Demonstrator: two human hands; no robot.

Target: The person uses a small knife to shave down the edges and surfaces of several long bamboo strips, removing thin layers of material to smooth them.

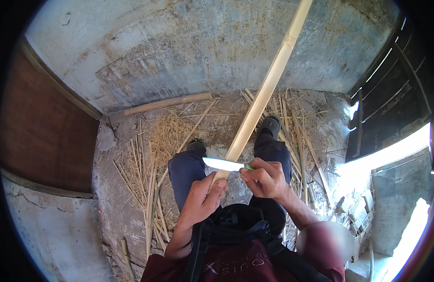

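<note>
A long, pale split bamboo strip [257,110] slants from my lap up toward the far wall. Its near end is gripped by my left hand [203,199], the thumb lying along it. My right hand [266,179] is closed round the green handle of a knife [221,163]. The bright blade points left and lies across the strip just beyond my left hand. Whether the edge bites into the bamboo cannot be made out. Most of the handle is hidden by my right fingers.
Straw-like shavings [167,138] and thin bamboo strips [151,207] litter the floor on both sides of my legs. A bamboo pole [170,103] lies along the base of the grey wall [179,51]. A brown panel [47,127] stands at left; dark slats [390,94] are at right.
</note>
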